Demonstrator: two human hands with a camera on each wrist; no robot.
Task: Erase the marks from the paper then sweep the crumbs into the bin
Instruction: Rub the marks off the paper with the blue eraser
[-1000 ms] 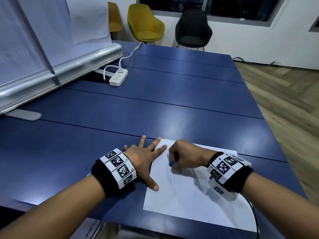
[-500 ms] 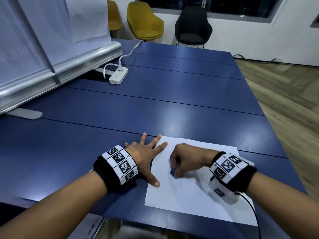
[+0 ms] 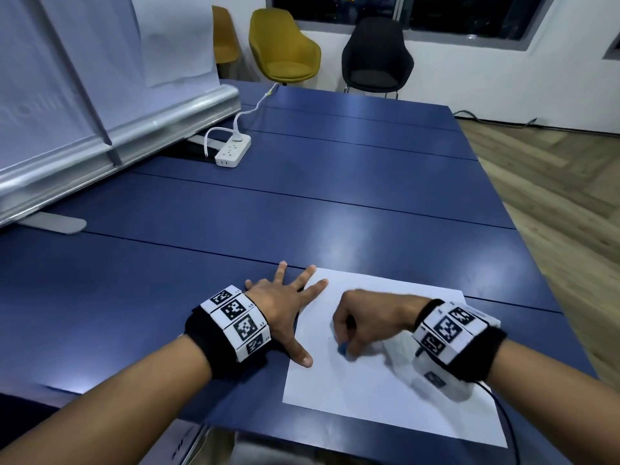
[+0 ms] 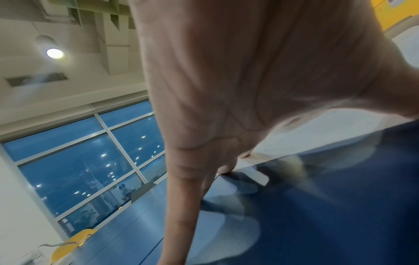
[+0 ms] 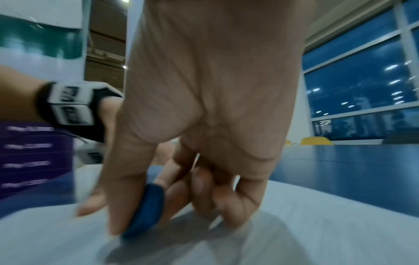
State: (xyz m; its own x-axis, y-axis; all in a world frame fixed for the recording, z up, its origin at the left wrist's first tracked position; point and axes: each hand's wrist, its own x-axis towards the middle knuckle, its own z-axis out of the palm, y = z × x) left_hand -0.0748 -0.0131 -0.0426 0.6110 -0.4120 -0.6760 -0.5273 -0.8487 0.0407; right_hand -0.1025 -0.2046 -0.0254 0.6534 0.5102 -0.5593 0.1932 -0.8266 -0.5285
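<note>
A white sheet of paper (image 3: 375, 391) lies near the front edge of the blue table (image 3: 302, 209). My left hand (image 3: 285, 307) lies flat with spread fingers, its thumb and forefinger pressing the paper's left edge (image 4: 267, 152). My right hand (image 3: 365, 322) is curled around a small blue eraser (image 3: 343, 348), pinched between thumb and fingers with its lower end on the paper (image 5: 294, 233). In the right wrist view the blue eraser (image 5: 146, 209) is blurred by motion. A few tiny specks lie on the sheet left of the eraser. No bin is in view.
A white power strip (image 3: 233, 151) with its cable sits at the back left beside a roll-up banner base (image 3: 110, 135). Yellow chairs (image 3: 281, 48) and a black chair (image 3: 375, 55) stand beyond the table. Wooden floor (image 3: 553, 196) runs along the right side.
My right hand with the eraser has slid toward me and slightly right across the paper, in a rubbing motion. The left hand stays pressed on the paper's left edge.
</note>
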